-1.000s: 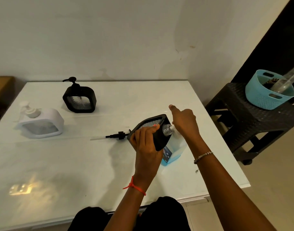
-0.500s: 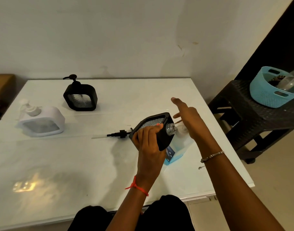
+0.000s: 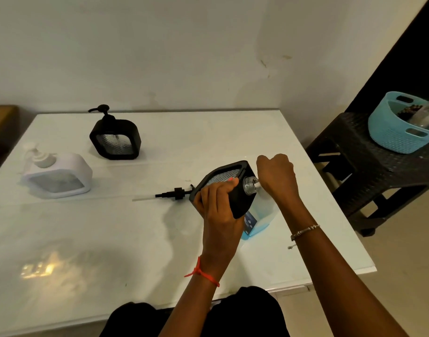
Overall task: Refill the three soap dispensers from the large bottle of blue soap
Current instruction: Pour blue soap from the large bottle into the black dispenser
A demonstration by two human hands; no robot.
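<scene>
Fingers (image 3: 214,194) of the left hand (image 3: 220,215) grip the tilted, uncapped black dispenser (image 3: 241,200). Its open neck sits just beside the top of the large bottle of blue soap (image 3: 263,212), where the right hand (image 3: 276,176) curls round it. A black pump (image 3: 174,193) lies on the white table (image 3: 111,239) just to the left. The white dispenser (image 3: 60,178) and second black dispenser (image 3: 115,139) stand well apart.

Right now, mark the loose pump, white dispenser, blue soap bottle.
loose pump (image 3: 177,193): head view, threaded collar.
white dispenser (image 3: 56,182): head view, front window.
blue soap bottle (image 3: 263,210): head view, lower body.
</scene>
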